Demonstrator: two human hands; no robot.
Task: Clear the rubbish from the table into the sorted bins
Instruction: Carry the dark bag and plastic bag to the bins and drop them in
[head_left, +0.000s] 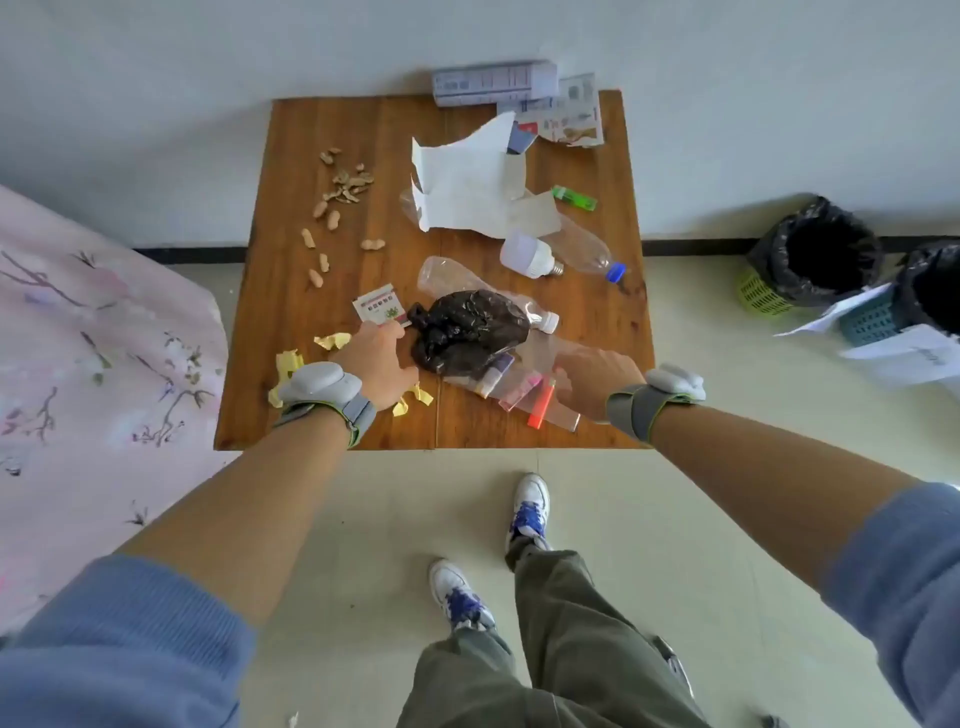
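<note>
The crumpled black plastic bag (467, 332) lay by the table's (311, 130) near edge — just beside the left grip (382, 358), toward the right edge; the right grip (597, 376) sat farther off, both loosely spread, empty.

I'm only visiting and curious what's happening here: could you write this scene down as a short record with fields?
Surface: square wooden table
Left hand: fingers at small printed sachet, beside crumpled black plastic bag; grip unclear
Right hand: over clear plastic bag, by orange lighter; grip unclear
Other rubbish: peanuts in shells, torn white paper, white light bulb, green lighter
Bins: green basket and blue basket, both black-lined, on floor right of table
</note>
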